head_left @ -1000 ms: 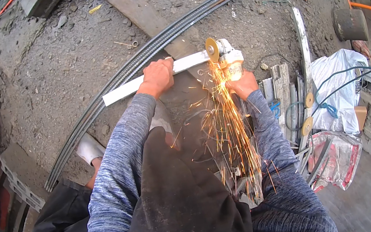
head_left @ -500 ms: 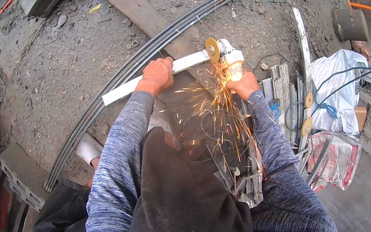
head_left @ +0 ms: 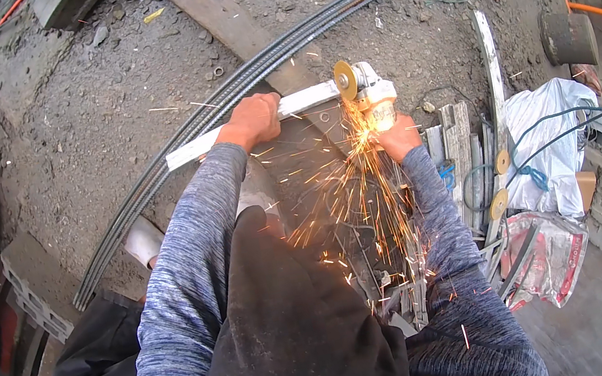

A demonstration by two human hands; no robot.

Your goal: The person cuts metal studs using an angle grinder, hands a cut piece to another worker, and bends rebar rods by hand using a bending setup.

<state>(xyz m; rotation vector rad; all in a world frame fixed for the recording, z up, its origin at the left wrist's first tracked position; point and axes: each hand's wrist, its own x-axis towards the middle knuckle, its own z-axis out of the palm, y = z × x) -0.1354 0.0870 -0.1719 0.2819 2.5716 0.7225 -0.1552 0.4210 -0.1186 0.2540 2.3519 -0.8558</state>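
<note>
My left hand point(head_left: 255, 122) is closed over a white metal bar point(head_left: 308, 98), which lies across a bundle of ribbed steel rods point(head_left: 259, 64). In my right hand point(head_left: 399, 140) is an angle grinder point(head_left: 378, 102), gripped by its body. Its round cutting disc point(head_left: 345, 80) meets the bar's right end, and orange sparks point(head_left: 363, 177) spray down from the contact toward my legs and right forearm. The fingers of both hands are partly hidden. Under the bar, a wooden plank point(head_left: 232, 23) runs toward the far side.
Right of my forearm lie metal offcuts point(head_left: 458, 140), two loose cutting discs point(head_left: 498, 203), a white sack point(head_left: 546, 137) with a green cord point(head_left: 554, 163), and a clear plastic bag point(head_left: 547, 257). A hollow concrete block point(head_left: 36, 291) stands at the left. Stony ground surrounds the rods.
The sparks fan out wider and reach further left and down. Both hands, the bar and the grinder stay almost in place.
</note>
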